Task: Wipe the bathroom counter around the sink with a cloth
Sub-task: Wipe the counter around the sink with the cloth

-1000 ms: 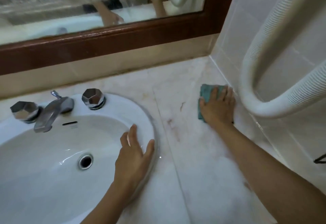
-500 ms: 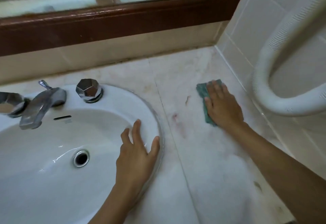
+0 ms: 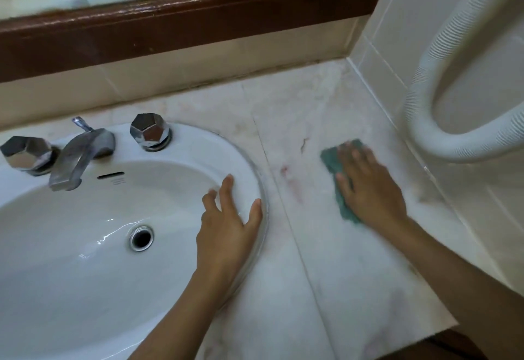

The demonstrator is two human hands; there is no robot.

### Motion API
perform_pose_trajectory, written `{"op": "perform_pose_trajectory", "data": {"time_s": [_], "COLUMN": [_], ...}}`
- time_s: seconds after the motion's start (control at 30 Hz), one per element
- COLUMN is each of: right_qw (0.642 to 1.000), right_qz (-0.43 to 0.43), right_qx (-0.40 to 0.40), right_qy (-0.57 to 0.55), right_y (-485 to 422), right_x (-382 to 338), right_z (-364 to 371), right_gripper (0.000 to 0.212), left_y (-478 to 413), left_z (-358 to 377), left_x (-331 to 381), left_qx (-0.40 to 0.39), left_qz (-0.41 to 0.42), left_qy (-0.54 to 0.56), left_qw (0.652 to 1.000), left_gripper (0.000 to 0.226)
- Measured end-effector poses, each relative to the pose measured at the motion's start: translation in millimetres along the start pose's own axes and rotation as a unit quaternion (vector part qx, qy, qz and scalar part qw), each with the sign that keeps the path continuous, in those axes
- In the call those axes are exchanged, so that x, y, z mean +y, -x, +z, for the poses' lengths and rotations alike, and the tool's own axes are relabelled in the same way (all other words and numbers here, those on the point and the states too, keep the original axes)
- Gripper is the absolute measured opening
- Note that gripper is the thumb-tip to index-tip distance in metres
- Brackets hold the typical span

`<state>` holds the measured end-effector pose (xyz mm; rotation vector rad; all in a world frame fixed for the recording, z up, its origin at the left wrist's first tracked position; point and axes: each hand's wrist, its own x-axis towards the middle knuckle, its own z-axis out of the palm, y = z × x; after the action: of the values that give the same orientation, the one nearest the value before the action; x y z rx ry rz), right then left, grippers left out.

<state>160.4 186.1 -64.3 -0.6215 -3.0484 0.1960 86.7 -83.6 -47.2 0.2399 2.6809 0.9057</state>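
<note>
A: Cloth (image 3: 334,166), green, folded, lies flat on the desk (image 3: 354,288) right of the sink (image 3: 246,161), near the tiled wall (image 3: 397,56). Right hand (image 3: 368,189) pressed on top, palm down, fingers spread, not closed round it. Blurred, so likely mid-stroke.

B: Left hand (image 3: 226,229)?

A: Open, fingers splayed, braced on the sink's right rim. Holds nothing. Hands well apart.

B: Step in hand?

A: Judged: wiping the right-hand stretch of the desk. Reddish marks (image 3: 289,181) sit between cloth and sink rim, seemingly unwiped. Next move calls for a firm leftward pass over them, then along the rim's curve and behind the tap handle (image 3: 149,131).

B: Containers?

A: Sink basin only. Nothing in it; wet sheen near the open drain (image 3: 141,237). White ribbed hose (image 3: 431,121) loops against the wall, above the desk.
</note>
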Motion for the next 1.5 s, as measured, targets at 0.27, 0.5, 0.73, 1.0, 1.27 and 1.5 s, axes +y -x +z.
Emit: {"op": "perform_pose_trajectory", "data": {"time_s": [0.27,0.5,0.73,1.0,1.27,1.5], "right_qw": [0.997,0.973,0.998,0.945,0.997,0.957], "right_qz": [-0.078,0.228,-0.046,0.325,0.032,0.287], "right_qx": [-0.012,0.04,-0.03,0.012,-0.059,-0.014], "right_qy": [-0.01,-0.002,-0.032,-0.041,-0.029,-0.034], "right_y": [85.2,55.1,133.5,136.5,210.1,126.5], "right_x": [-109.4,30.6,-86.2,28.0,14.7,20.0], "right_z": [18.9,-3.0,11.4,-8.3,-4.7,-5.7], "right_gripper": [0.061,0.063,0.062,0.064,0.059,0.063], "left_y": [0.9,2.3,5.7,13.5,15.3,21.9], "left_z": [-1.5,-1.9,-3.8,-4.7,-4.7,-6.7], "left_x": [2.2,4.8,10.3,17.7,18.8,14.4], "left_qx": [-0.001,0.003,0.01,0.017,0.019,0.013], "left_qz": [-0.005,-0.005,-0.01,-0.011,-0.011,-0.021], "left_qy": [-0.002,-0.008,-0.007,-0.009,-0.034,-0.039], "left_qw": [1.0,1.0,1.0,1.0,0.999,0.999], "left_gripper": [0.069,0.067,0.064,0.062,0.06,0.056]}}
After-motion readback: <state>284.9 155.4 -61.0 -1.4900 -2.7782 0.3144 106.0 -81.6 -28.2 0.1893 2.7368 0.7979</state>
